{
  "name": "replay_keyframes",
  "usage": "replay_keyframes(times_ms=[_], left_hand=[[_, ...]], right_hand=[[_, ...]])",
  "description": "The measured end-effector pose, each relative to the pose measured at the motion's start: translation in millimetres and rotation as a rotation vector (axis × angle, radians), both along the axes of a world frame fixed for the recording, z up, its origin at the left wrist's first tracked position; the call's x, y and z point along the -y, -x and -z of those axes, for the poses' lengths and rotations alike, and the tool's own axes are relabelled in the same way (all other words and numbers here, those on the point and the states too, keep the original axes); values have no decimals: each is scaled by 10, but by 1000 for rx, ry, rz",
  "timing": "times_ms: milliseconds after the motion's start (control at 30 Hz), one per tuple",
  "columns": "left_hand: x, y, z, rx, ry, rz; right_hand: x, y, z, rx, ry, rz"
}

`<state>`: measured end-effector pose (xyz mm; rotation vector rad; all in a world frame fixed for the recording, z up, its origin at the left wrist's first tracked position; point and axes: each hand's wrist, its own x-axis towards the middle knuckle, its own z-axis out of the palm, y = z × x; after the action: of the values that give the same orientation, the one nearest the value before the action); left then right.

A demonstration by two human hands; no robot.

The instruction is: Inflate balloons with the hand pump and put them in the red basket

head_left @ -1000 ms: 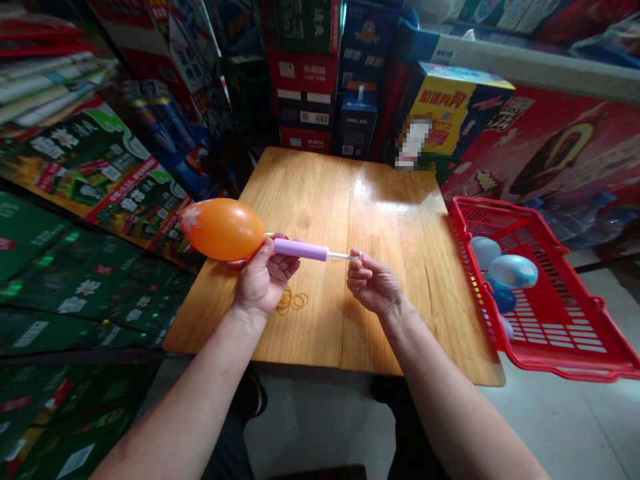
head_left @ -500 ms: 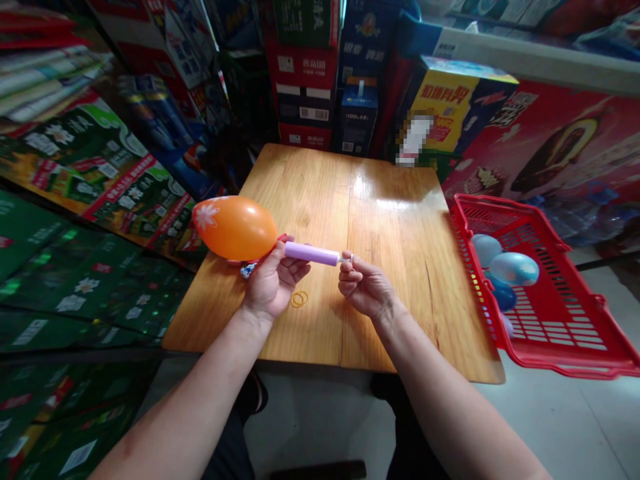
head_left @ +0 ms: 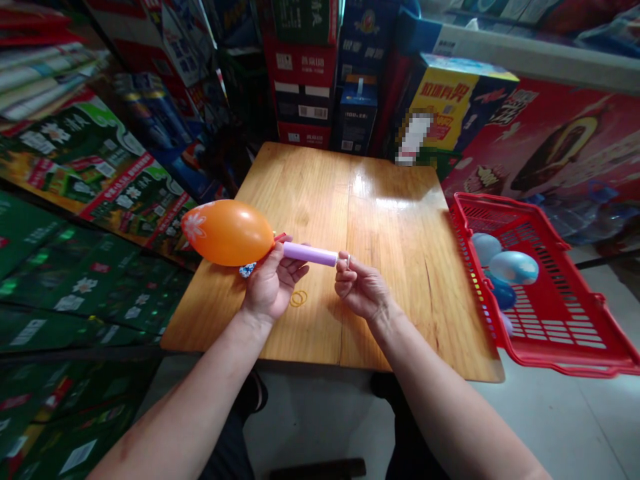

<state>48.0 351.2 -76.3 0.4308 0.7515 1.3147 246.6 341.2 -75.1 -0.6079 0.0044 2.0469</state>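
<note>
An orange balloon (head_left: 227, 232) with a white flower print is inflated at the end of a purple balloon pump (head_left: 311, 254). My left hand (head_left: 270, 283) is closed around the joint, with the thumb pressing where the balloon's neck meets the pump. At the pump's other end, my right hand (head_left: 364, 287) pinches the small handle close to the barrel. Two yellow rubber bands (head_left: 299, 298) lie on the wooden table (head_left: 395, 227) by my left hand. Partly hidden behind the balloon and that hand is a small blue and white patterned item (head_left: 247, 270).
To the right of the table stands a red plastic basket (head_left: 560, 300) holding several blue balloons (head_left: 514, 268). Green cartons (head_left: 85, 287) are stacked along the left. More boxes (head_left: 303, 80) line the back, with a yellow and blue box (head_left: 445, 107) at the far right corner.
The orange balloon looks slightly longer and has shifted a little left and down. My right hand has moved slightly left, bringing the pump handle nearer to the barrel.
</note>
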Motion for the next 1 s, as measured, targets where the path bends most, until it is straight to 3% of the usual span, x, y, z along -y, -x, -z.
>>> replay_keyframes(times_ms=[167,300,400,600,767,900,1000], left_hand=[[-97,108,-28,27,28,-4],[-155,234,-127,8,-40,-102],[-117,201,-148,-5,-60,-92],[-11,22,-49,0,-7,21],[-133,120,-76,-16,-7,-20],[-214,222,-119,-17,-53,-114],[-175,187,-105,-17,-59,-80]], right_hand=[[-44,-146,-86,22,-48,-5],[-69,-282,-173,-5,-65,24],[-46,-212,-142,7,-43,30],[3,24,-13,6,-37,-12],[-47,-120,-107,22,-51,-33],[-83,-260,-177,39,-83,29],[-58,-205,-135,52,-79,35]])
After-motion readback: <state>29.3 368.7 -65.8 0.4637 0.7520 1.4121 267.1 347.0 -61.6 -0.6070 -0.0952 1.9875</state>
